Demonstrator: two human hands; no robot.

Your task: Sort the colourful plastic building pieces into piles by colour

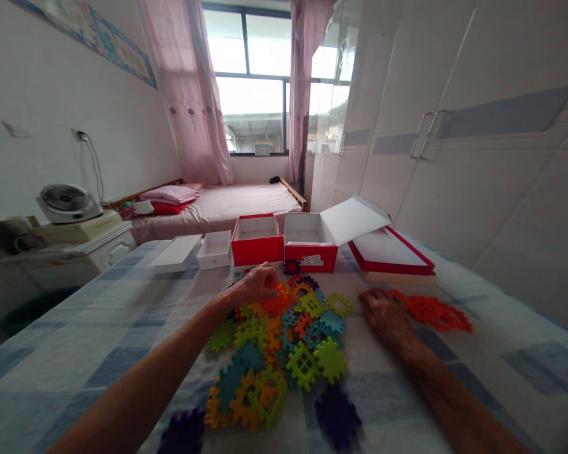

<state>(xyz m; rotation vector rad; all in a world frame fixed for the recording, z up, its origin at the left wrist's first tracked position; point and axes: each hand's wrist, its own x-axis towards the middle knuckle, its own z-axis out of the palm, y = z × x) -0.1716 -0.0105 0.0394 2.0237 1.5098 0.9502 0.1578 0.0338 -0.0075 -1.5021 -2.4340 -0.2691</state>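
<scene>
A heap of flat interlocking plastic tiles (pixel 284 340) in green, orange, teal, yellow and purple lies on the checked tablecloth (pixel 76 353). My left hand (pixel 255 284) reaches over the far edge of the heap, fingers curled down onto an orange tile (pixel 277 301). My right hand (pixel 388 315) rests palm down on the cloth, fingers loosely spread. Just right of that hand lies a separate group of orange-red tiles (pixel 435 312).
Behind the heap stand two red boxes (pixel 257 243), one (pixel 312 243) with a raised white lid, a small white box (pixel 215 249), a white lid (pixel 177 252) and a flat red lid (pixel 390 252). A fan (pixel 66 202), a bed (pixel 227 202) and wardrobe doors (pixel 454 126) surround the table.
</scene>
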